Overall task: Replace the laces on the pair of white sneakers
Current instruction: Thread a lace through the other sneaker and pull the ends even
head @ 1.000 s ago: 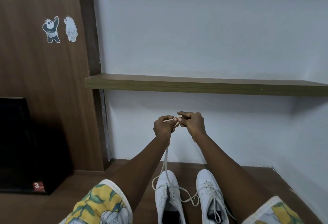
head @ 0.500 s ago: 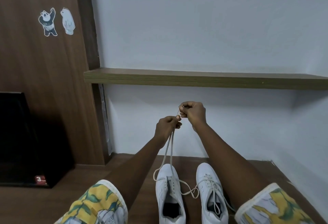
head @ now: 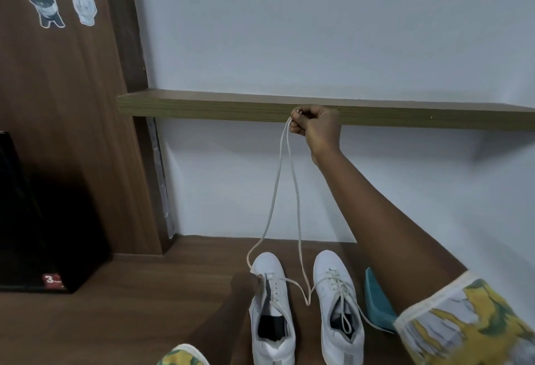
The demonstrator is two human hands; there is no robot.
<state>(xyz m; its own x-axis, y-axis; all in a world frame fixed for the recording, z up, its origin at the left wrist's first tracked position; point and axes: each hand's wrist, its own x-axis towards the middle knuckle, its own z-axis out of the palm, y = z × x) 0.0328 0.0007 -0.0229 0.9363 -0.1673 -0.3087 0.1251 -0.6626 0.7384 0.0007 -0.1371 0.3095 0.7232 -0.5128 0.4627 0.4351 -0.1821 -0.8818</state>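
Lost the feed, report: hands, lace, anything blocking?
Right hand pinches lace, both strands, held high. Left hand at left sneaker, grip unclear. Nothing blocks the lace; teal object beside right sneaker.

Right arm's stretched up and forward, elbow nearly straight, wrist bent a touch. My right hand (head: 315, 127) is balled into a fist, thumb and forefinger pinching both ends of the lace (head: 295, 191) just in front of the knuckles. Left arm reaches low and forward, forearm in shadow, and my left hand (head: 255, 280) is right down at the front of the left sneaker (head: 270, 266). The fingertips seem to touch the lace there, though it's too dark and blurred to say whether they grip
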